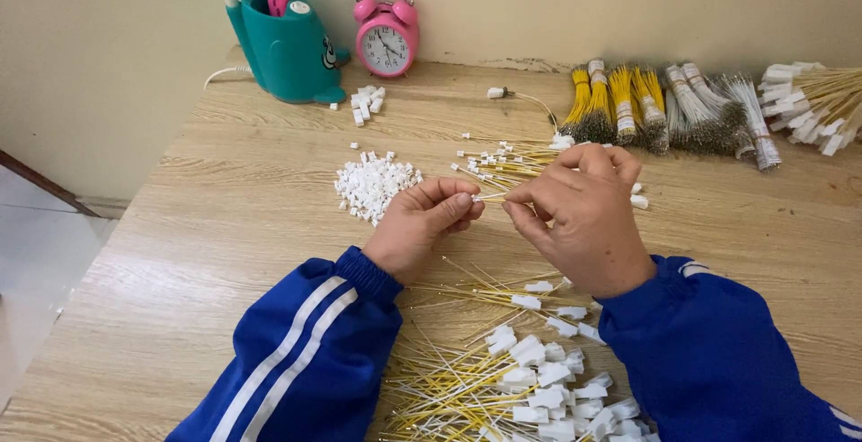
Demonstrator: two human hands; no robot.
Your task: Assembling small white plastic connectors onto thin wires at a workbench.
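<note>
My left hand (424, 225) pinches a small white connector at its fingertips, over the wooden table (224, 227). My right hand (584, 213) pinches a thin yellow wire (489, 197) whose end meets that connector. Both hands hover close together, fingertips nearly touching. A heap of small white connectors (373, 183) lies just left of my left hand. Loose yellow wires with white tips (498, 162) lie behind my hands. Below my wrists is a pile of yellow wires fitted with white connectors (512, 379).
Bundles of yellow and grey wires (664, 110) line the back right. A teal pen holder (287, 47) with a pink marker, a pink alarm clock (386, 38) and a few stray white connectors (366, 101) stand at the back. The table's left edge drops to the floor.
</note>
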